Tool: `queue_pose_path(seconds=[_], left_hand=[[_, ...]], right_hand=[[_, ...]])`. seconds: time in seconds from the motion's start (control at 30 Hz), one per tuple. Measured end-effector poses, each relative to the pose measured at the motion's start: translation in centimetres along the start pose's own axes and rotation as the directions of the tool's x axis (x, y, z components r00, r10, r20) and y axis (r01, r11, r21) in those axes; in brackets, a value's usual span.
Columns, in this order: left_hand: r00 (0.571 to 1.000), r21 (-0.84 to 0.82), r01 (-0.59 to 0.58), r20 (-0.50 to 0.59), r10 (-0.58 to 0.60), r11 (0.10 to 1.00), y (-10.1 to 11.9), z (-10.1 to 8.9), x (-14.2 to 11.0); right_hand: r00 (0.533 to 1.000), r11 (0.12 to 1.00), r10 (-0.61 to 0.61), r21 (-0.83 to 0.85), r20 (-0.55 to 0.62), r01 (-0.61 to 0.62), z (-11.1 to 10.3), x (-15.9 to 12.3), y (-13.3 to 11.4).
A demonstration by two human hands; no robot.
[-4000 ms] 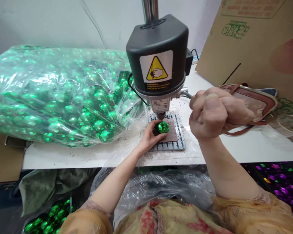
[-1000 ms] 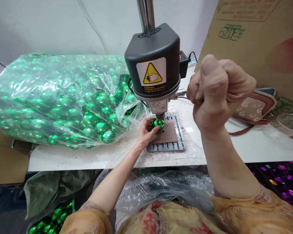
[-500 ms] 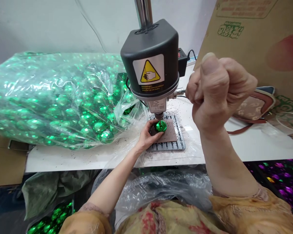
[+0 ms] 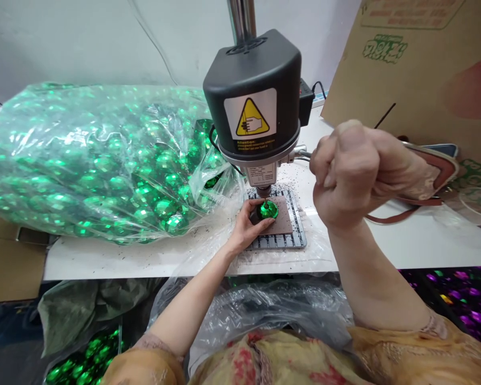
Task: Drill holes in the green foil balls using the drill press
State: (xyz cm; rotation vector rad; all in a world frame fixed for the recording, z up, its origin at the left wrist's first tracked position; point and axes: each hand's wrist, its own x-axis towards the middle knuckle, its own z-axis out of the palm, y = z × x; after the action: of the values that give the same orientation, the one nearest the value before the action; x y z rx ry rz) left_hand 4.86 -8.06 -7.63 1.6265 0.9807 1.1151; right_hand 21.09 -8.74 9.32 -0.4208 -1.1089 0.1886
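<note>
Thumb and fingers of my left hand [image 4: 244, 229] grip a shiny green faceted ball [image 4: 269, 210] from its left side. It rests on a brownish square board [image 4: 284, 224] over the slotted metal base [image 4: 299, 240]. Directly above is the chuck of a black bench drill press [image 4: 252, 101], its thin bit at the top of the ball; whether it has entered cannot be made out. My right hand [image 4: 347, 171] is closed in a fist around the press's feed lever, whose metal hub [image 4: 299, 154] shows beside the knuckles. The fingers hide the grip itself.
A large clear plastic bag [image 4: 96, 160] of green balls lies left of the press. Cardboard [image 4: 417, 75] and a pouch [image 4: 444, 166] with a brown strap stand at right. Dark shavings dot the white table [image 4: 116, 262]. Green and purple balls show below its edge.
My right fist has moved slightly down, and a thin dark rod now shows behind it. The left hand still holds the ball under the bit; the view has shifted a little.
</note>
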Motion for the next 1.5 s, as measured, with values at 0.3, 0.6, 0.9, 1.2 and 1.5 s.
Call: queue_pose_path(seconds=[0.3,0.6,0.9,1.2,1.5], left_hand=[[1.000,0.018,-0.010,-0.007,0.010,1.000,-0.1,0.1,0.0],[1.000,0.003,-0.014,-0.008,0.014,1.000,-0.3,0.1,-0.1],[1.000,0.017,-0.022,-0.016,0.022,1.000,-0.3,0.1,-0.1],[1.000,-0.032,-0.018,-0.008,0.018,0.999,-0.2,0.2,-0.1],[1.000,-0.029,-0.013,-0.016,0.013,0.999,-0.3,0.2,-0.1]], right_hand=[[0.997,0.993,-0.077,0.086,0.023,0.075,-1.1,-1.3,2.2],[0.968,0.962,-0.248,0.130,0.029,0.242,-1.2,-1.4,2.6],[0.941,0.936,-0.338,0.118,0.036,0.332,-1.7,-2.0,3.5],[0.905,0.904,-0.418,0.135,0.083,0.405,-2.1,-2.5,3.9],[0.920,0.920,-0.382,0.131,0.086,0.369,-2.5,-3.8,3.7]])
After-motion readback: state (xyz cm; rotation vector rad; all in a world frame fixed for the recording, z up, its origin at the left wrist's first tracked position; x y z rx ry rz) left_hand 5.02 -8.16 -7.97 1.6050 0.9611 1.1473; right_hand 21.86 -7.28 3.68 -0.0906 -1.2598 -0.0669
